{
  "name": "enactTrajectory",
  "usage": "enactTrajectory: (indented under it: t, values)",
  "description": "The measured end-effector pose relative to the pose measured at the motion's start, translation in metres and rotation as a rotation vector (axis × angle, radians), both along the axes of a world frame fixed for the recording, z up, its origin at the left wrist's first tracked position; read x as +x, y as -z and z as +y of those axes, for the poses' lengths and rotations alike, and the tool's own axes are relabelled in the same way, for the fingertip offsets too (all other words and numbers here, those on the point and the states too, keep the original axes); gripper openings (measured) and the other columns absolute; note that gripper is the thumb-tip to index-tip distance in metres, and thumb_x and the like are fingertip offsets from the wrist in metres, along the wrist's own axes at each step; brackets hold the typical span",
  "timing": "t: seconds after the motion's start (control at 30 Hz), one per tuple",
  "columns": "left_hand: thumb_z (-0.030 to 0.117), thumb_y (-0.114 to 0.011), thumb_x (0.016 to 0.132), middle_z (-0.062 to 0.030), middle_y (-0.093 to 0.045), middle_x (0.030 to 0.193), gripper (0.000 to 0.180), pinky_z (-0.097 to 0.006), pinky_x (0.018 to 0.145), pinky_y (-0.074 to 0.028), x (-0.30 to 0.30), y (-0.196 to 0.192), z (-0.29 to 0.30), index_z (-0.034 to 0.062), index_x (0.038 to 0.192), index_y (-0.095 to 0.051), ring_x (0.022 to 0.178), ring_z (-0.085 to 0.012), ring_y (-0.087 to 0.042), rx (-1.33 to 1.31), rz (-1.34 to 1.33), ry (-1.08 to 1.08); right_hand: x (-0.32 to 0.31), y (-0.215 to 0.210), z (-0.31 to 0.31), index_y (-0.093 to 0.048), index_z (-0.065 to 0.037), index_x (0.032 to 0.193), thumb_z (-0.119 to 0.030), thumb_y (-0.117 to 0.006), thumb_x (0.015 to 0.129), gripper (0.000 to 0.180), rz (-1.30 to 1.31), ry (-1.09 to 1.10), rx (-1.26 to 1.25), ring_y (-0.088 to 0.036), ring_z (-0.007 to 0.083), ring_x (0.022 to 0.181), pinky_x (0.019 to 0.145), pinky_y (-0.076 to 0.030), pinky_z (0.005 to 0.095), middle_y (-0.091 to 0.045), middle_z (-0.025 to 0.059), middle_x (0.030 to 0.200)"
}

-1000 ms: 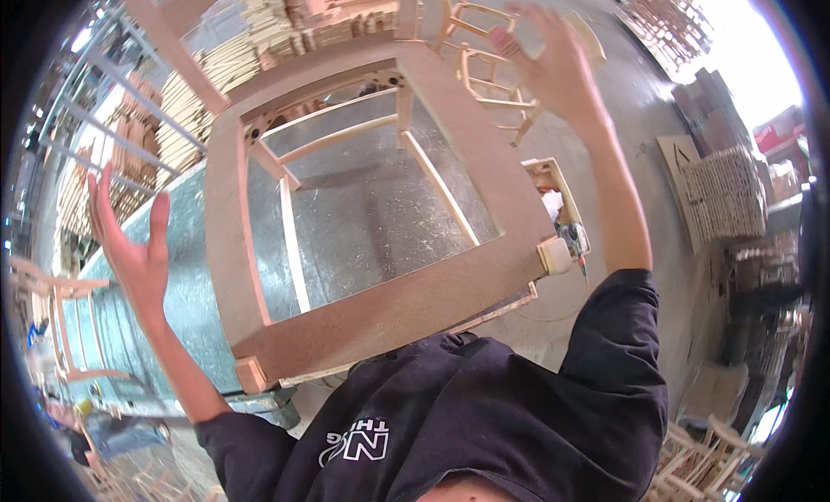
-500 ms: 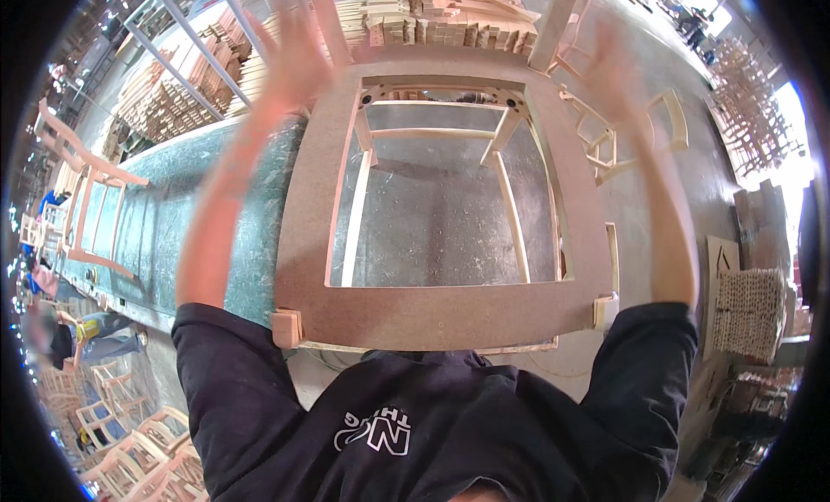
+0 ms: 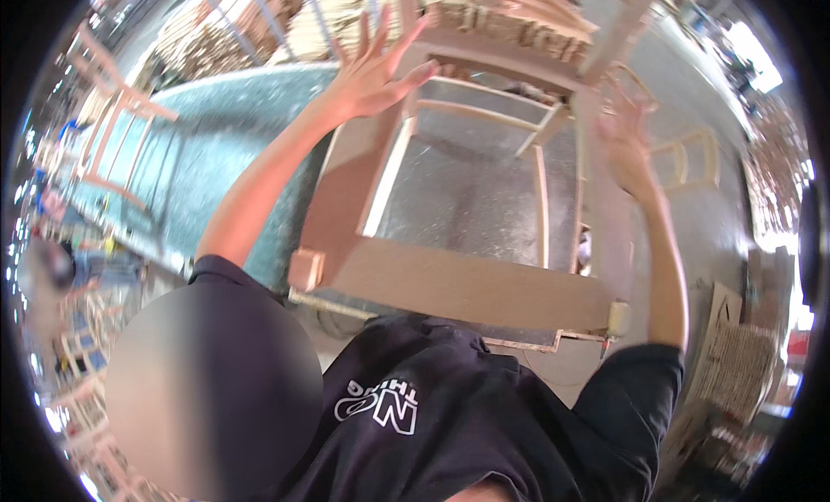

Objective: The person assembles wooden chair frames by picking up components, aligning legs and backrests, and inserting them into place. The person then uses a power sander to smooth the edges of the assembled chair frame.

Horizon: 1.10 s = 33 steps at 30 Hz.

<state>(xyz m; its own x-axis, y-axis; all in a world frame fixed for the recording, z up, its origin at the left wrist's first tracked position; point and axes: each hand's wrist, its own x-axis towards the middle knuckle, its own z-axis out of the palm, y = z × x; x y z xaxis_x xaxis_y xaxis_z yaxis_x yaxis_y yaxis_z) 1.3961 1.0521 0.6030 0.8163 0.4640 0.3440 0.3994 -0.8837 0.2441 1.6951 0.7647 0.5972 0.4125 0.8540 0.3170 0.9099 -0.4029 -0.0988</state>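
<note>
A brown board frame (image 3: 467,281) with a large square opening lies in front of me. Pale wooden rails (image 3: 484,115) and legs of a chair-like structure show through the opening. Over the frame's far left corner, my left hand (image 3: 373,80) is open with its fingers spread and nothing in it. My right hand (image 3: 626,147) is at the frame's right side, below a slanting wooden post (image 3: 624,33). Its fingers look apart and empty, though blurred; whether it touches the board I cannot tell. Small wood blocks (image 3: 306,269) sit at the near corners.
A worn green table (image 3: 251,147) stands to the left, with a pale wooden chair (image 3: 121,121) on it. Stacked wood pieces (image 3: 510,22) lie beyond the frame. More chair frames (image 3: 687,160) stand on the floor at right. A blurred patch covers the lower left.
My left hand has come inward and to the right over the frame's corner. My right hand has come lower, toward the frame's right side. The whole view has tilted.
</note>
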Motion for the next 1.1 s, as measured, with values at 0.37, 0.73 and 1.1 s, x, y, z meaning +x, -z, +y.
enactTrajectory:
  t: [0.37, 0.73, 1.1]
  values:
    - [0.085, -0.029, 0.079, -0.0178, 0.01, 0.158, 0.093, -0.072, 0.105, 0.008, -0.086, -0.005, -0.065, 0.0309, 0.153, -0.013, 0.143, -0.0434, 0.014, 0.206, 0.252, 0.183, -0.059, 0.009, -0.091, -0.014, -0.019, 0.154, -0.063, -0.035, 0.093, 0.078, 0.095, -0.016, -0.13, 0.001, 0.0383, 0.146, 0.117, -0.006, 0.0501, -0.007, 0.0179, 0.159]
    - [0.089, -0.025, 0.075, -0.0115, 0.008, 0.16, 0.102, -0.069, 0.105, 0.013, -0.071, 0.005, -0.074, 0.0231, 0.153, -0.019, 0.145, -0.0359, 0.014, -0.013, 0.025, 0.18, -0.07, -0.004, -0.081, -0.009, -0.025, 0.154, -0.061, -0.042, 0.091, 0.079, 0.139, 0.031, -0.217, 0.002, 0.0415, 0.145, 0.116, -0.007, 0.0536, 0.001, 0.0245, 0.157]
    - [0.072, -0.022, 0.091, -0.0118, -0.024, 0.155, 0.089, -0.048, 0.115, -0.021, -0.234, 0.128, -0.079, 0.0057, 0.151, -0.02, 0.141, -0.0276, -0.026, -1.571, -0.732, 0.049, -0.071, 0.065, -0.223, -0.017, -0.006, 0.152, -0.058, -0.032, 0.098, 0.076, 1.51, -0.1, 0.583, -0.03, 0.0253, 0.139, 0.113, -0.025, 0.0421, -0.022, 0.0133, 0.155]
